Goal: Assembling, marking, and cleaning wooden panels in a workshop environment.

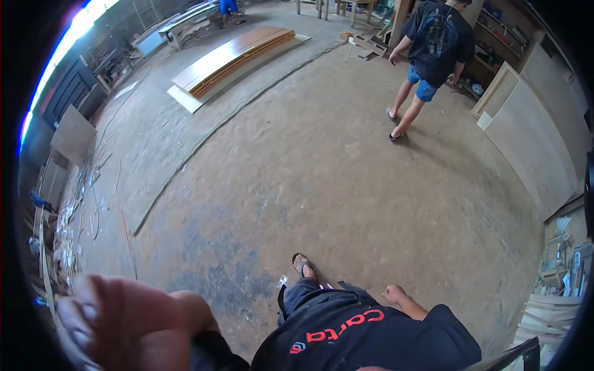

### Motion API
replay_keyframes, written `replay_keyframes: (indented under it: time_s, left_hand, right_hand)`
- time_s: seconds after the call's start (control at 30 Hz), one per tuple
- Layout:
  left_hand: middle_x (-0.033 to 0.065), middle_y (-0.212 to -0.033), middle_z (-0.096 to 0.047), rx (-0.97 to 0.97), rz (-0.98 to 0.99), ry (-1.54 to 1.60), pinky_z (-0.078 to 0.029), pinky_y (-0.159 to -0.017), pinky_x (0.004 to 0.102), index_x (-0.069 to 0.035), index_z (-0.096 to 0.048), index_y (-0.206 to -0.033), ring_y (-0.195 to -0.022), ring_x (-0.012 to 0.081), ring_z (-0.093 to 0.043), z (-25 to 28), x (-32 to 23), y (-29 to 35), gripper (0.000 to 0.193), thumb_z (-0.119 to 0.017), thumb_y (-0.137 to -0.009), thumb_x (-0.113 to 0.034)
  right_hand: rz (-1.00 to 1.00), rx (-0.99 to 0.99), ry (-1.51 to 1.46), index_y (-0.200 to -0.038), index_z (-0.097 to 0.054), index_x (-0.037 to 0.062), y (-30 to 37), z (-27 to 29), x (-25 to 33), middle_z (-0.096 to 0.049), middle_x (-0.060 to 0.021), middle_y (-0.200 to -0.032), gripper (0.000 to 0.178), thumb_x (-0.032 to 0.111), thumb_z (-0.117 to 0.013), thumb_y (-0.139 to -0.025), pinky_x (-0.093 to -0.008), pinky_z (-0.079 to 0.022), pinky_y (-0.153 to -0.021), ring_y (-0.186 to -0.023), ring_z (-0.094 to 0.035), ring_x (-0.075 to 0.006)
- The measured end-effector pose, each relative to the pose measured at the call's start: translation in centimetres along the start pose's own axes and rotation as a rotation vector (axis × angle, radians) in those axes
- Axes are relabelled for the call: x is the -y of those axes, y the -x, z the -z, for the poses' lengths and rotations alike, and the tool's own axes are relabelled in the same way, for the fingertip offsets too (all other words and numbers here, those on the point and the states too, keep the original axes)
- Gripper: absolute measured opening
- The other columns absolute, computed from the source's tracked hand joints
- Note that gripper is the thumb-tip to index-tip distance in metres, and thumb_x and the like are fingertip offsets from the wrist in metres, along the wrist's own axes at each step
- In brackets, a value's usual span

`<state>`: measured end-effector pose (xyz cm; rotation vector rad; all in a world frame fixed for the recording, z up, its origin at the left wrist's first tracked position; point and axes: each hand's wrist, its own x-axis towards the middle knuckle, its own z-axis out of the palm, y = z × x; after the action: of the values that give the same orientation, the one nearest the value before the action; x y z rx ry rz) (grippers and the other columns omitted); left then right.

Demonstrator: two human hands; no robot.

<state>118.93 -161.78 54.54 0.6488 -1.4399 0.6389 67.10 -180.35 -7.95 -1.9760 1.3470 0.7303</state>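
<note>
Your left hand (124, 321) looms blurred at lower left, fingers loosely spread on nothing, while your right hand (391, 292) hangs curled empty above the concrete floor (346, 185).

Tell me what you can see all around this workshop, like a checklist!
Surface: bare dusty concrete floor with dark stains.
Job's things: nothing held; the left hand is raised close to the camera, blurred, fingers spread; the right hand hangs loosely curled by the hip.
Clutter: wood scraps and shavings along the left wall, offcuts at the right.
Hands: both empty.
Cables: thin wires or strips lie on the floor at left; cannot tell which.
Surroundings: a stack of long wooden boards on the floor, big flat panels leaning at the right wall, another person walking away in sandals, a sandalled foot of the wearer.
</note>
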Motion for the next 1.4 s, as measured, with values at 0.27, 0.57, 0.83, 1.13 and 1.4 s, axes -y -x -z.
replay_keyframes:
  time_s: [0.27, 0.57, 0.83, 1.13, 1.4]
  left_hand:
    - [0.0084, -0.12, -0.067, -0.02, 0.159, 0.227, -0.051, -0.099, 0.0401, -0.01, -0.068, -0.124, -0.111, 0.0213, -0.065, -6.2, 20.4, 2.3, 0.026, -0.06, -0.103, -0.025]
    - [0.0125, -0.108, -0.065, -0.014, 0.481, 0.427, -0.056, -0.091, 0.0446, -0.004, -0.068, -0.117, -0.1, 0.0264, -0.067, -19.1, 38.9, 6.9, 0.019, -0.061, -0.102, -0.013]
    - [0.0128, -0.102, -0.065, 0.155, 1.012, 0.695, -0.056, -0.076, 0.0329, 0.002, -0.063, -0.123, -0.087, 0.0296, -0.07, -30.0, 58.4, 17.9, 0.026, -0.064, -0.098, 0.002]
    - [0.0124, -0.101, -0.065, 0.005, 2.049, 0.615, -0.05, -0.071, 0.0302, 0.004, -0.066, -0.117, -0.079, 0.0195, -0.063, -28.2, 70.4, 34.6, 0.024, -0.054, -0.101, -0.01]
    - [0.0073, -0.091, -0.063, 0.019, 1.761, 0.756, -0.048, -0.069, 0.0267, 0.002, -0.068, -0.112, -0.075, 0.0143, -0.058, -28.7, 90.9, 36.8, 0.021, -0.056, -0.098, -0.008]
  right_hand:
    - [0.046, -0.243, -0.316, -0.096, -0.072, 0.0029, -8.7, 10.0, 14.0, -0.076, -0.0159, -0.091, 0.03, 0.031, -0.063, -0.09, -0.044, -0.054, -0.072, -0.081, -0.07, -0.0369]
    - [-0.038, -0.022, -0.235, -0.098, -0.071, 0.0014, -21.6, 14.8, 14.6, -0.074, -0.0178, -0.092, 0.03, 0.029, -0.061, -0.091, -0.0471, -0.053, -0.073, -0.081, -0.068, -0.0391]
    - [-0.03, -0.179, -0.25, -0.099, -0.07, 0.0, -38.9, 33.5, 16.1, -0.073, -0.0202, -0.093, 0.031, 0.028, -0.058, -0.092, -0.0508, -0.052, -0.074, -0.081, -0.065, -0.0421]
    - [0.018, -0.447, -0.524, -0.091, -0.07, 0.0026, -50.4, 57.4, 24.5, -0.073, -0.0118, -0.083, 0.021, 0.024, -0.065, -0.093, -0.0415, -0.054, -0.07, -0.075, -0.067, -0.0299]
    - [-0.127, -0.04, -0.178, -0.087, -0.073, 0.0008, -61.4, 52.4, 25.1, -0.074, -0.0174, -0.086, 0.032, 0.032, -0.069, -0.087, -0.0465, -0.055, -0.073, -0.077, -0.067, -0.038]
